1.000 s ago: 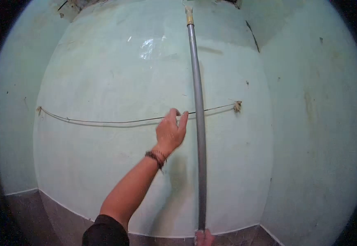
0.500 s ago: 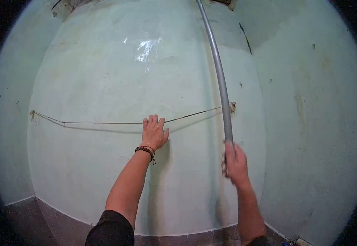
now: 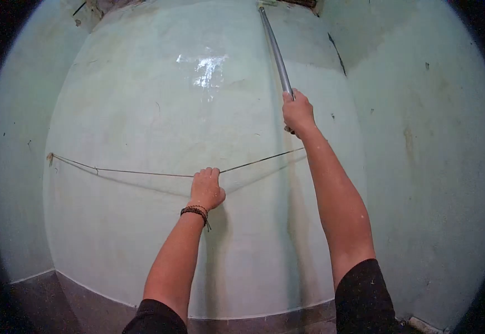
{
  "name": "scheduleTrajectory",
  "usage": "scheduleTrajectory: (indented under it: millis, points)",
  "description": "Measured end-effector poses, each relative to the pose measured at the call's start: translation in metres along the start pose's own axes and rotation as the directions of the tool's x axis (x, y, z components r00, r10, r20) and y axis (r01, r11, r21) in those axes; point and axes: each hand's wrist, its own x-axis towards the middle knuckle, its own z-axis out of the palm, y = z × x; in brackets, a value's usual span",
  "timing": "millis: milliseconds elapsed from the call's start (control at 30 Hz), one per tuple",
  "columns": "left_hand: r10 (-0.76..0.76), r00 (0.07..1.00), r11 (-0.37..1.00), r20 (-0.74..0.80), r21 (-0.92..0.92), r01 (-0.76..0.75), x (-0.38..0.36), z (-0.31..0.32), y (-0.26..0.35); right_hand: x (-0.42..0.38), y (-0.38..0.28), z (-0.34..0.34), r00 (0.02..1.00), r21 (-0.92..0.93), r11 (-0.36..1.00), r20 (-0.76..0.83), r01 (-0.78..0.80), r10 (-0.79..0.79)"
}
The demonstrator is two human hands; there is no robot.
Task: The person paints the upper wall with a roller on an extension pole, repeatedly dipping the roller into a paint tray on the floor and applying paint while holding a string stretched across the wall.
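My left hand [image 3: 206,189] has its fingers curled over a thin cord [image 3: 264,160] strung across the wall, drawing it into a shallow V. A dark braided bracelet circles that wrist. Raised higher on the right, my right hand [image 3: 299,114] is wrapped round the lower end of a grey metal pole [image 3: 276,50]. The pole slants up the wall, and a pale piece at its top, at the frame's upper edge, is too cut off to make out.
A pale green wall [image 3: 142,222] stands in front, with a wet, shiny patch [image 3: 208,71] high up. The cord's left end meets a fixing [image 3: 50,157]. A side wall [image 3: 420,183] closes the right, marked by a dark crack [image 3: 337,53]. Brownish skirting [image 3: 103,312] runs along the bottom.
My right hand has risen with the pole, sliding it up the wall and slightly left. The fingers of my left hand have closed over the cord, and the cord now bends more sharply there.
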Motion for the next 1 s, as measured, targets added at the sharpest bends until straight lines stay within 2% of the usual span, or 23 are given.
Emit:
scheduleTrajectory:
  millis: [100, 200, 267, 300, 400, 500, 567, 700, 767, 900, 967, 1000]
  points:
    - [-0.020, 1.000, 0.999, -0.018, -0.038, 0.019, -0.001, 0.001, 0.002, 0.009, -0.008, 0.003, 1.000, -0.024, 0.999, 0.008, -0.027, 0.027]
    - [-0.002, 1.000, 1.000, -0.030, -0.018, 0.001, -0.002, 0.003, 0.000, 0.009, -0.019, 0.001, 0.999, -0.067, 0.998, -0.040, 0.010, -0.013]
    - [-0.006, 0.999, 1.000, -0.042, -0.015, 0.005, -0.002, 0.005, 0.001, 0.005, -0.032, -0.007, 0.988, 0.079, 0.986, 0.052, -0.149, 0.145]
    - [-0.004, 0.999, 1.000, -0.042, -0.016, 0.004, -0.002, 0.005, 0.001, 0.010, -0.028, -0.005, 0.988, 0.078, 0.986, 0.051, -0.150, 0.146]
    - [0.011, 0.999, 1.000, -0.033, -0.019, -0.011, -0.003, 0.005, 0.001, 0.029, -0.016, 0.004, 1.000, 0.034, 0.999, -0.008, 0.004, -0.004]
    - [0.003, 0.999, 1.000, -0.039, 0.012, -0.003, -0.002, 0.003, 0.003, 0.028, -0.022, 0.004, 1.000, 0.023, 1.000, -0.007, 0.015, -0.015]
    - [-0.026, 1.000, 0.999, -0.004, 0.030, 0.026, -0.001, -0.002, 0.005, 0.021, -0.034, 0.000, 0.991, 0.089, 0.988, 0.070, -0.123, 0.117]
    - [-0.036, 0.998, 0.999, 0.057, 0.018, 0.035, 0.003, -0.018, 0.007, -0.010, -0.027, 0.002, 1.000, -0.063, 0.998, 0.024, -0.011, 0.012]
    - [-0.028, 0.998, 1.000, 0.059, 0.001, 0.028, 0.000, -0.024, 0.008, -0.046, -0.011, 0.005, 0.998, -0.010, 1.000, -0.065, 0.023, -0.024]
    - [-0.042, 0.997, 0.999, 0.066, -0.008, 0.043, 0.002, -0.029, 0.013, -0.094, 0.029, -0.001, 0.997, -0.013, 0.998, -0.037, -0.064, 0.063]
    - [-0.083, 0.974, 0.996, 0.211, 0.060, 0.072, 0.003, -0.042, 0.016, -0.083, 0.041, -0.003, 0.995, -0.009, 0.996, -0.053, -0.087, 0.087]
    - [-0.091, 0.974, 0.995, 0.208, 0.065, 0.079, 0.003, -0.042, 0.015, -0.064, 0.038, -0.006, 0.999, -0.001, 0.999, -0.031, -0.038, 0.038]
